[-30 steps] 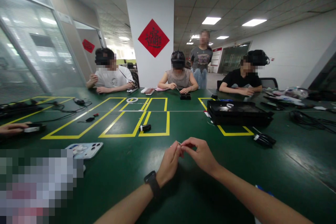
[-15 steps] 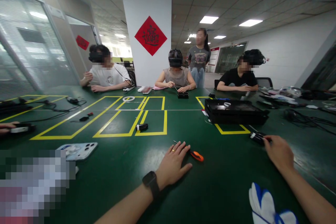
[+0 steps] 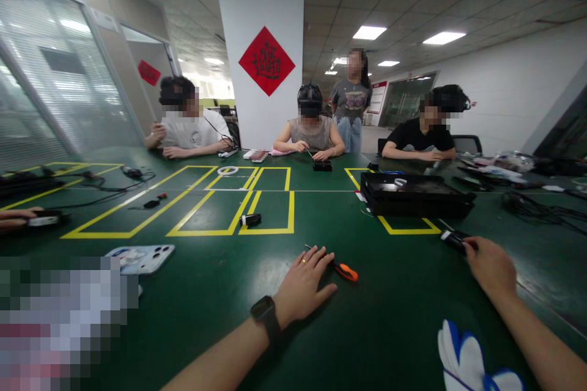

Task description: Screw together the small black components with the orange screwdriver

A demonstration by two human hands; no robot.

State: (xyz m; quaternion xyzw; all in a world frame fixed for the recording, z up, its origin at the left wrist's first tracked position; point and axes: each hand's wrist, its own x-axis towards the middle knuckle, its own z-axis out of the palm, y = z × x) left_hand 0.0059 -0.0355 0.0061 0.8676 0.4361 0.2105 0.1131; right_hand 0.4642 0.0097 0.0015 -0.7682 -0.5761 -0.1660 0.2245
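Note:
My left hand (image 3: pixel 306 286), with a dark watch on its wrist, lies flat on the green table with fingers spread. Its fingertips rest over a screwdriver (image 3: pixel 347 272); the orange and black handle sticks out to the right, the thin shaft tip shows beyond the fingers, and the middle is covered. Further right, my right hand (image 3: pixel 491 269) is closed, thumb and fingers at the near end of a small black object with a white label (image 3: pixel 454 239). A thin light strip points away from that object's far end. The curled fingers partly hide it.
A black tray (image 3: pixel 417 204) stands beyond my right hand. White-and-blue gloves (image 3: pixel 465 357) lie near the front right. Left are a phone (image 3: pixel 153 258) and a co-worker's hand (image 3: pixel 21 220) on a black device. Another small black object (image 3: pixel 251 220) lies by yellow tape. Several people are opposite.
The whole view has shifted slightly, so things appear a little further right. Both my hands keep their places on the screwdriver and the small black object.

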